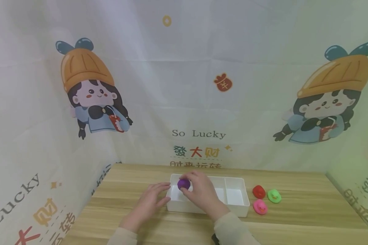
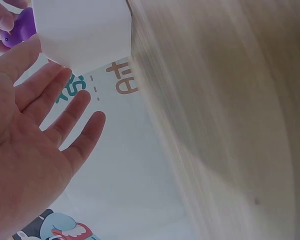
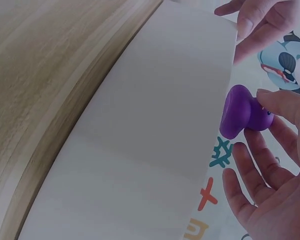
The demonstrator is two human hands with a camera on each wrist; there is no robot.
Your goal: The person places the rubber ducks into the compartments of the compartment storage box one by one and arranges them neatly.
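Note:
A purple rubber duck (image 3: 238, 112) is pinched by its head between the thumb and fingers of my right hand (image 1: 202, 191). In the head view the duck overlaps the left compartment of a white divided box (image 1: 208, 208), near the rim. My left hand (image 1: 150, 201) is at the box's left end, its fingers (image 2: 85, 102) spread and fairly straight, with thumb and fingertips right at the wall. Nothing is held in it. Part of the box's inside is hidden behind my right hand.
Right of the box, a red duck (image 1: 259, 192), a green duck (image 1: 274, 196) and a pink duck (image 1: 260, 206) sit close together on the wooden table (image 1: 309, 217). A printed cloth (image 1: 196, 112) hangs behind and at both sides. A small dark object (image 1: 215, 239) shows beside my right sleeve.

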